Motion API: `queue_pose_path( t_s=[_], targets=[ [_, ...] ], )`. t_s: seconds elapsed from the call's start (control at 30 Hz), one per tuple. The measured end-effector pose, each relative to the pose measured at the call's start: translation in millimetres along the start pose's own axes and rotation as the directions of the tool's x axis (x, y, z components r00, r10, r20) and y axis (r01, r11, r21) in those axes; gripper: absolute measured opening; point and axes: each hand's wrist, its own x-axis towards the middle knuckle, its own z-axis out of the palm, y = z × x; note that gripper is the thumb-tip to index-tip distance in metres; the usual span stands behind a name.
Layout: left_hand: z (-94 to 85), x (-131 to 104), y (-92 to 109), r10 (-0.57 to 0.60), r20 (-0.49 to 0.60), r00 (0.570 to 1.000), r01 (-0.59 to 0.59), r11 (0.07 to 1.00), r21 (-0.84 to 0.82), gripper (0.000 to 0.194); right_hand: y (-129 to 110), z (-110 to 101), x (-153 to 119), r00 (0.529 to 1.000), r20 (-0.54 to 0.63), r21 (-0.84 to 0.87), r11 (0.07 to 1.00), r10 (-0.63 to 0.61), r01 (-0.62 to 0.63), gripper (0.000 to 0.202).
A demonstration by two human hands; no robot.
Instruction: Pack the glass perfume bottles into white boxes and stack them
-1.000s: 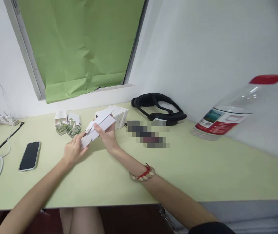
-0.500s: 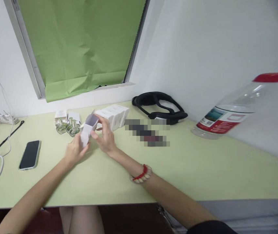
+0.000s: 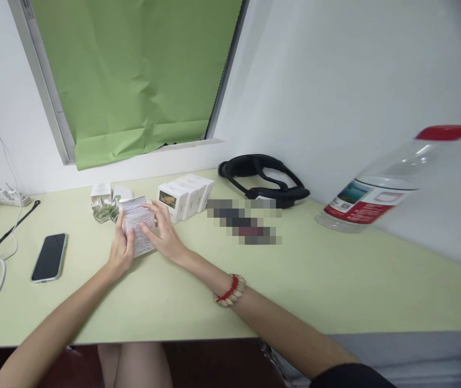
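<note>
1. Turned since half a second ago, a small white cardboard box with fine grey print (image 3: 136, 218) now shows its lettered face to the wearer, where its open end showed before.
2. Both hands grasp it just above a pale yellow-green tabletop (image 3: 254, 291): the left hand (image 3: 122, 252) grips the left side, thumb on the print; the right hand (image 3: 165, 234) holds the right side, thumb on the face, fingers near the raised top flap.
3. Clear, greenish glass bottles (image 3: 103, 213) stand just beyond the left hand, partly hidden by the box, before white open cartons (image 3: 101, 191).
4. To the right of the held box, a row of upright white cardboard boxes (image 3: 190, 196) stands close together, the nearest bearing a dark picture panel.
5. Farther right sit a black plastic headset (image 3: 262, 178) and a clear plastic bottle with a red cap (image 3: 370, 196).
</note>
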Motion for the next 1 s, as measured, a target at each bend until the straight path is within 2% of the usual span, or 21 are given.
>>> queue_pose_path(
  t_s=[0.13,0.27,0.5,0.6,0.7,0.8,0.9,0.97,1.0],
  targets=[
    [-2.1,0,3,0.004,-0.032,0.999,-0.001,0.995,0.095,0.052,-1,1,-1,0.999,0.053,-0.010,1.000,-0.002,0.002,0.037],
    [-4.2,0,5,-0.017,-0.061,0.998,0.028,0.981,0.190,0.042,1,0,1,1.000,0.002,-0.006,1.000,0.005,-0.005,0.037],
    [-2.2,2,-3,0.035,-0.082,0.996,-0.028,0.996,0.086,0.033,0,0,2,0.997,-0.024,0.012,0.998,0.067,-0.067,0.042],
    [-0.2,1,-5,0.003,-0.108,0.994,0.000,1.000,0.025,0.032,-4,3,1,0.989,-0.071,0.174,0.978,0.130,-0.116,0.057],
    [1.6,0,-4,-0.092,-0.124,0.988,0.085,0.995,-0.054,0.035,-5,9,2,0.962,-0.041,0.388,0.891,0.271,-0.235,0.075],
    [1.1,1,0,-0.118,-0.127,0.985,0.100,0.986,-0.134,0.041,-1,15,5,0.913,0.083,0.503,0.774,0.399,-0.384,0.063],
    [-1.5,4,4,-0.125,-0.150,0.981,0.092,0.974,-0.208,0.051,4,11,10,0.850,0.135,0.588,0.650,0.509,-0.483,0.055],
    [-3.0,5,6,-0.158,-0.151,0.976,0.119,0.963,-0.242,0.054,5,2,13,0.814,0.272,0.653,0.523,0.513,-0.548,0.057],
    [-3.3,5,6,-0.176,-0.138,0.975,0.138,0.959,-0.246,0.053,4,-3,14,0.808,0.374,0.680,0.458,0.455,-0.573,0.058]
  ],
)
